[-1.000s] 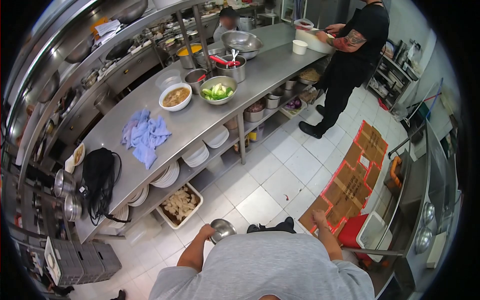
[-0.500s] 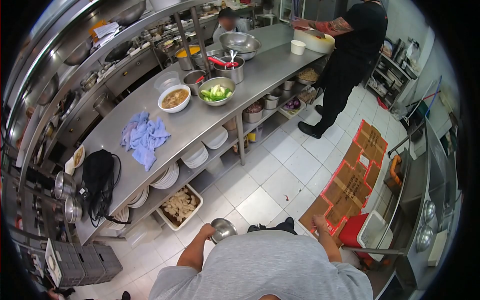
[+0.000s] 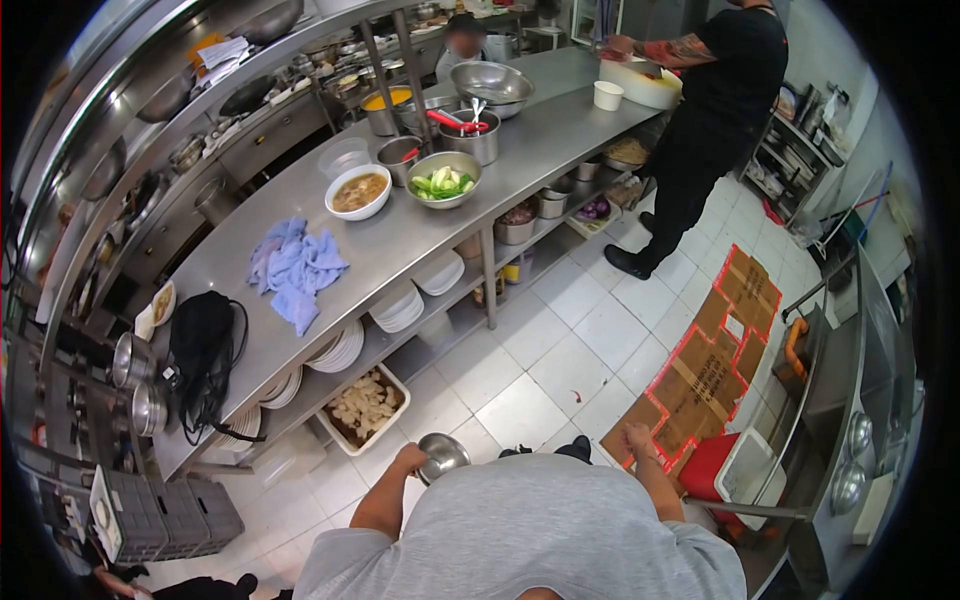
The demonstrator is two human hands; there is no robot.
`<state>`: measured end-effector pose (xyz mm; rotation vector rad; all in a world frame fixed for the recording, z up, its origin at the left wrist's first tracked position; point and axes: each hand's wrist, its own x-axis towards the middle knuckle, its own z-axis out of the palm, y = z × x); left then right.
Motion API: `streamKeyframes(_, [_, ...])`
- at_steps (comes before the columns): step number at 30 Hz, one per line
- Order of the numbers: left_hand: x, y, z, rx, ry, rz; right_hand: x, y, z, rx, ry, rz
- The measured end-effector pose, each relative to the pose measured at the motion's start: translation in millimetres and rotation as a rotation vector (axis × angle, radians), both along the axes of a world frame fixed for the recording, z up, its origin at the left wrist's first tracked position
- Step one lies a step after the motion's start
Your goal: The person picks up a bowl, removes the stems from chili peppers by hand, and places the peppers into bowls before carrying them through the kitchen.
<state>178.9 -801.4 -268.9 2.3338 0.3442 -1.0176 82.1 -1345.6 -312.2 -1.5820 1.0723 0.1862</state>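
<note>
My left hand [image 3: 409,460] is closed on the rim of a shiny metal bowl [image 3: 443,458], held low over the tiled floor at my side. No food shows inside the bowl. My right hand [image 3: 637,440] hangs at my other side, loosely open with nothing visible in it, above flattened cardboard [image 3: 690,375] on the floor. On the steel counter [image 3: 400,245] to my left stand a white bowl of soup [image 3: 358,192], a metal bowl of cut green vegetables [image 3: 442,182] and a crumpled blue cloth [image 3: 298,268].
Under the counter are stacked plates [image 3: 340,350] and a white tub of pale food pieces [image 3: 403,402]. A person in black [image 3: 690,150] works at the counter's far end. A red and white cooler [image 3: 740,470] and a steel sink unit [image 3: 850,400] stand right; grey crates [image 3: 170,515], lower left.
The view has shifted slightly, with the counter and floor a little to the right. More of a person in dark clothing shows at the lower left. My left hand still holds the bowl.
</note>
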Motion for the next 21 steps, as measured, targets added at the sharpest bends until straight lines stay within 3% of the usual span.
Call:
streamKeyframes(16, [9, -9, 2, -0.005, -0.024, -0.038, 1, 4, 11, 0.019, 0.055, -0.017])
streamKeyframes(21, [13, -11, 16, -0.028, -0.026, 0.096, 2, 5, 19, 0.021, 0.068, -0.003])
